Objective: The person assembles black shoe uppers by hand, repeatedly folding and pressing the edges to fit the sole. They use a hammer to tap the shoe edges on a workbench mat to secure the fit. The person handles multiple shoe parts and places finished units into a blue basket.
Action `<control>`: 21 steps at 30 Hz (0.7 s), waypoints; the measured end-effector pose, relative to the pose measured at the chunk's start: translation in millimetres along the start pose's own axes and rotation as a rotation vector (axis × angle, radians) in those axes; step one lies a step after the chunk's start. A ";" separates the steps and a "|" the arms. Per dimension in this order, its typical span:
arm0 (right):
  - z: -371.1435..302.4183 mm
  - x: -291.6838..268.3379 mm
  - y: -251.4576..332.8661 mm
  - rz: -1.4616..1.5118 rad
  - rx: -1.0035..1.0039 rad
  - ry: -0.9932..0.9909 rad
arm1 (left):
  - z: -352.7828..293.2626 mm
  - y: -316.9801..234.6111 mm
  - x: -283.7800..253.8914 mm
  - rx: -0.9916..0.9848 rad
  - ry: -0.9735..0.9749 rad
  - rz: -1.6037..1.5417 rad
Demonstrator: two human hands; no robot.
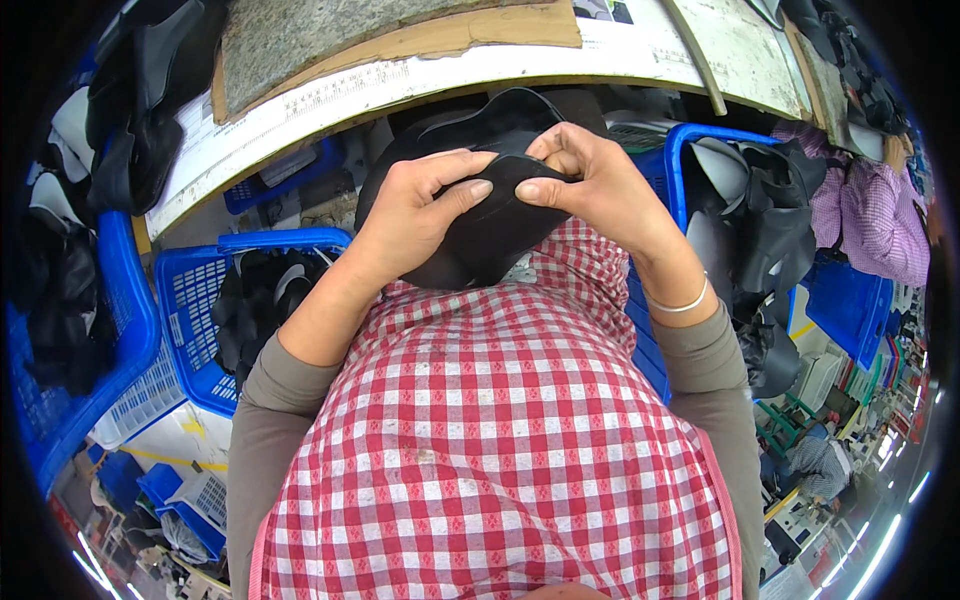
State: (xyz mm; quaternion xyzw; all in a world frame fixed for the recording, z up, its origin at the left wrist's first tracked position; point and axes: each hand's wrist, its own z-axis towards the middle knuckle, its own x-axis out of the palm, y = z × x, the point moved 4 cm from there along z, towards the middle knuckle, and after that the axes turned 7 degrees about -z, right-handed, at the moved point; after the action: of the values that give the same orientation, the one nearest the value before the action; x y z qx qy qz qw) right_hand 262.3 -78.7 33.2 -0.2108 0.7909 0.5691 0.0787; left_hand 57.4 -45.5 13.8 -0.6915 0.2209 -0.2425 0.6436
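Observation:
Over my lap I hold a black leather-like piece (490, 240), curved like a shoe upper, in front of the table edge. My left hand (412, 205) pinches its upper edge, thumb on the near face and fingers behind. A short way to the right, my right hand (612, 190) grips the same edge, its thumb nearly meeting the left one. The right fingers curl behind the piece and are partly hidden. Farther back, another part of the black material (500, 110) rises in a curved rim; whether it belongs to the same piece, I cannot tell.
Ahead stands a white worktable (400, 85) bearing a rough grey slab (330, 40) on cardboard. Blue baskets with black pieces stand at the left (190, 285) and right (690, 135). More black pieces (150, 90) hang over the table's left end. Another person's checked sleeve (880, 220) shows far right.

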 end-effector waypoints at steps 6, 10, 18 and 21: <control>-6.9 14.0 9.4 -0.215 -0.209 -0.165 | 4.2 -8.3 -8.1 -0.003 0.076 0.006; -11.5 14.7 7.7 -0.342 -0.269 -0.286 | 1.2 -1.4 -19.6 -0.288 0.085 0.266; -3.3 1.0 -6.8 -0.198 -0.266 0.029 | -8.2 22.4 -29.0 -0.153 0.013 -0.038; -6.9 3.2 -11.6 -0.194 -0.156 -0.025 | -22.8 42.0 -36.2 -0.280 -0.124 -0.120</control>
State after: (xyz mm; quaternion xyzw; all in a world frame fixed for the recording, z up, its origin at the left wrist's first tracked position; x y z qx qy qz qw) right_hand 265.2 -89.0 24.3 -0.2848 0.7192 0.6210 0.1267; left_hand 15.1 -44.2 -28.8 -0.8001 0.1707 -0.2039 0.5378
